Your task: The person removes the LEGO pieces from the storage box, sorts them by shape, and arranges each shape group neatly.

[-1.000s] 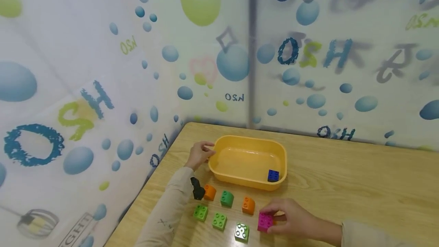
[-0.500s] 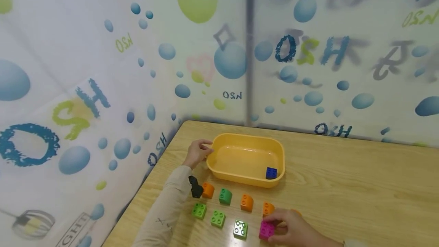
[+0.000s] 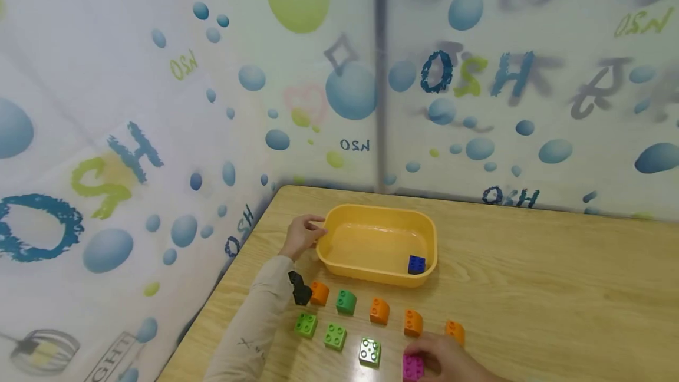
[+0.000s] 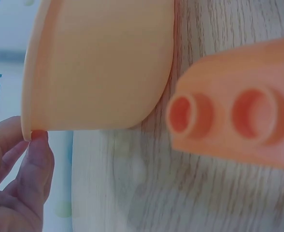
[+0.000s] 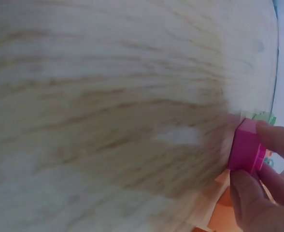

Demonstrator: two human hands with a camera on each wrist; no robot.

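At the left end of the yellow plastic tub (image 3: pixel 376 279), my left hand (image 3: pixel 302 234) pinches the rim between thumb and fingers, as the left wrist view shows with the hand (image 4: pixel 21 176) at the tub's lip (image 4: pixel 27 92). A dark blue building block (image 3: pixel 416 264) lies inside the tub, in its near right corner. My right hand (image 3: pixel 445 358) holds a magenta building block (image 3: pixel 413 367) at the front of the table. In the right wrist view thumb and fingers grip the magenta block (image 5: pixel 246 147) by its sides, low over the wood or on it; I cannot tell which.
Between tub and front edge stand two rows of blocks: orange (image 3: pixel 379 310) and dark green (image 3: pixel 346 302) rounded ones behind, light green ones (image 3: pixel 335 336) in front. A black object (image 3: pixel 299 289) shows beside my left sleeve. Patterned walls border the wooden table (image 3: pixel 557 276).
My right hand has carried the magenta block toward the front edge, in line with the light green row. Two orange blocks it covered now show. The left hand stays on the tub's rim.
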